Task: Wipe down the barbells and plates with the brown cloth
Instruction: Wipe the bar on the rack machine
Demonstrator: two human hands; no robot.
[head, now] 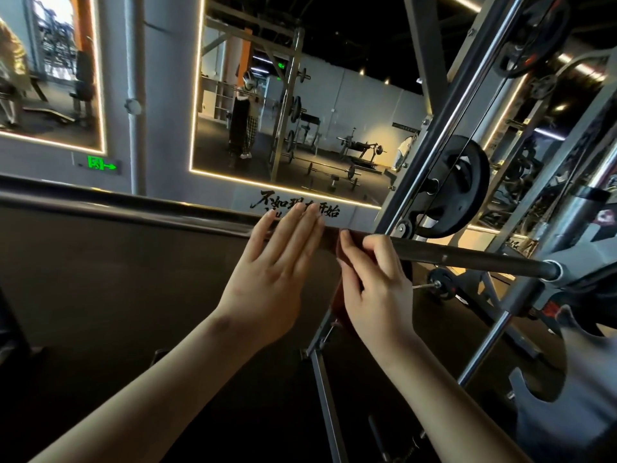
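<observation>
A dark steel barbell (pixel 467 257) runs across the view from the left to a rack on the right. The brown cloth (pixel 344 252) hangs over the bar at the centre, its tail falling behind my right wrist. My right hand (pixel 374 282) pinches the cloth at the bar. My left hand (pixel 270 279) is flat with fingers straight and apart, pressed against the bar and the cloth's left edge. A black plate (pixel 464 192) hangs on a rack peg above the bar. Another black plate (pixel 534 31) sits high on the rack.
The rack's chrome uprights (pixel 467 105) slant up on the right. A small loaded bar (pixel 440 284) lies low behind the barbell. A grey wall with lit mirrors (pixel 283 128) faces me, showing a person's reflection and benches. Dark floor lies below.
</observation>
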